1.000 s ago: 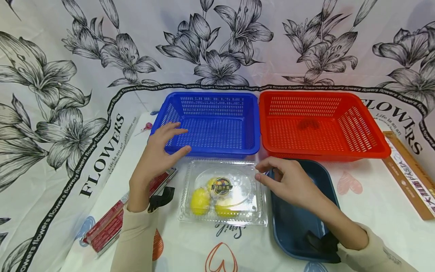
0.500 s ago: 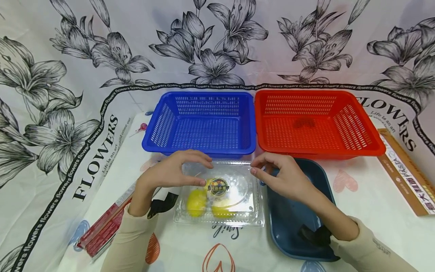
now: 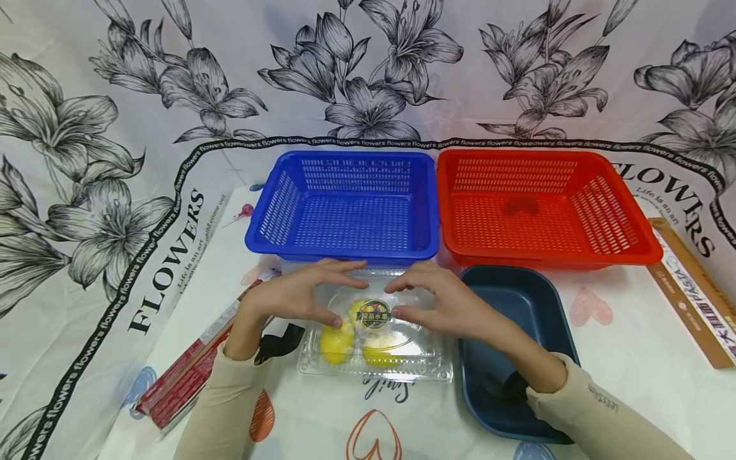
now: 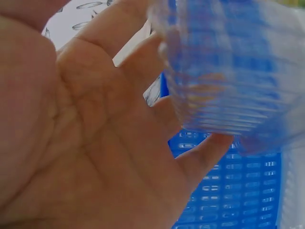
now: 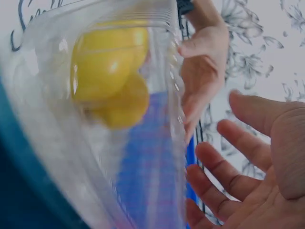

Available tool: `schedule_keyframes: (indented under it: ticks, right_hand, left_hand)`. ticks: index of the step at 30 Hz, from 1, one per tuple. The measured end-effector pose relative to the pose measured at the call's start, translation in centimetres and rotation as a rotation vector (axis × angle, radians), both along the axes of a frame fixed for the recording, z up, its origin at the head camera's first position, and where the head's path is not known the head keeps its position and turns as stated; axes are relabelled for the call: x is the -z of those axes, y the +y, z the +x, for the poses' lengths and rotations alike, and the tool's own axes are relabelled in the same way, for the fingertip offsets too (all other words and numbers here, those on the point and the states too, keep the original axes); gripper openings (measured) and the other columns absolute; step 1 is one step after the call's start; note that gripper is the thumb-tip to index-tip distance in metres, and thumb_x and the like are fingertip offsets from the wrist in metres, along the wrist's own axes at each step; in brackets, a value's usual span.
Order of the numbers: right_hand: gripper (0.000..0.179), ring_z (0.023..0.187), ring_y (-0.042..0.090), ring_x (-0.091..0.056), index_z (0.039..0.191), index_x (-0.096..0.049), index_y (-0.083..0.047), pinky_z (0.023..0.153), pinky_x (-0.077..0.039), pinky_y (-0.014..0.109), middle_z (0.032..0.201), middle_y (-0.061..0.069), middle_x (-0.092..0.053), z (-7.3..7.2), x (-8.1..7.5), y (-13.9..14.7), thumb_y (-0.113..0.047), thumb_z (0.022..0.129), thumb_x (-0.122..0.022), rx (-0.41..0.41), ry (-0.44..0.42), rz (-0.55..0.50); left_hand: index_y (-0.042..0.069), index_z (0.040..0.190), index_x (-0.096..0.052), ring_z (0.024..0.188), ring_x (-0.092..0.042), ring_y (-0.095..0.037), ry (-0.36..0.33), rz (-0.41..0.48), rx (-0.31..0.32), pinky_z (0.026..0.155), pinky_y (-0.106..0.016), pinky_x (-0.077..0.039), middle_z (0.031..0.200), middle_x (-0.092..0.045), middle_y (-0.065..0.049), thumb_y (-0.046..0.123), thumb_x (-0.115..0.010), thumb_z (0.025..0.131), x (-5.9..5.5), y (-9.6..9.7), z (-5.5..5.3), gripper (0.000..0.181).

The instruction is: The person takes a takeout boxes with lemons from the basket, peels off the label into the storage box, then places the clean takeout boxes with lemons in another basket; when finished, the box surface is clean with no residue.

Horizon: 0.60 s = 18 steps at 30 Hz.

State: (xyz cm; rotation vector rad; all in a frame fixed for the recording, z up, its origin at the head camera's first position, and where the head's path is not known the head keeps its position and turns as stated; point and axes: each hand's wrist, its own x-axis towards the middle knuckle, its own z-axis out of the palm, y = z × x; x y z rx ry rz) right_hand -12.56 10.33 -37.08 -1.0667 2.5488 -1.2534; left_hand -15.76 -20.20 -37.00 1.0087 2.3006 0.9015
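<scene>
A clear plastic clamshell box point(image 3: 422, 367) lies in front of the baskets, its lid bearing a round dark label. Inside are several yellow fruits point(image 5: 112, 62), lemon-like in colour. My left hand point(image 3: 299, 291) hovers over the box's left side, fingers spread and thumb apart; in the left wrist view its fingers reach beside the ridged plastic wall. My right hand point(image 3: 443, 300) is above the box's right side, fingers loosely bent, with nothing between them. Whether any fingertip touches the plastic, I cannot tell.
Behind the box stand a blue basket point(image 3: 345, 252) and a red basket point(image 3: 546, 259), side by side. A dark blue tray point(image 3: 517, 287) lies right of the box, partly under my right arm. Long red packages point(image 3: 184, 383) lie at left; a brown pasta package point(image 3: 690, 294) is at far right.
My left hand has come down and right, from beside the blue basket to over the box. My right hand has moved left, from the box's right edge to above its lid.
</scene>
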Motion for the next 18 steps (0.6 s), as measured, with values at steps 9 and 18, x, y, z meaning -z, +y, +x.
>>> schedule_keyframes:
  ticks: [9, 18]
  right_hand:
    - [0.037, 0.105, 0.016, -0.049, 0.118, -0.076, -0.022, 0.094, -0.033, 0.047, 0.110, -0.001, -0.071, -0.2, 1.4, -2.4, -0.035, 0.085, -0.082, 0.015, 0.038, 0.104]
    - [0.037, 0.106, 0.019, -0.045, 0.119, -0.077, -0.028, 0.088, -0.029, 0.042, 0.105, 0.001, -0.065, -0.1, 1.8, -3.1, -0.030, 0.083, -0.084, 0.029, 0.119, 0.191]
  left_hand:
    - [0.023, 0.144, -0.060, 0.155, -0.026, -0.032, -0.016, 0.021, 0.011, 0.122, -0.062, -0.026, 0.167, -0.034, -0.001, 0.021, -0.085, 0.082, 0.5, -0.1, -0.2, 0.067]
    - [0.023, 0.144, -0.059, 0.154, -0.028, -0.031, -0.017, 0.026, 0.015, 0.121, -0.060, -0.030, 0.166, -0.035, -0.004, 0.022, -0.085, 0.082, 0.6, -0.2, -0.3, 0.067]
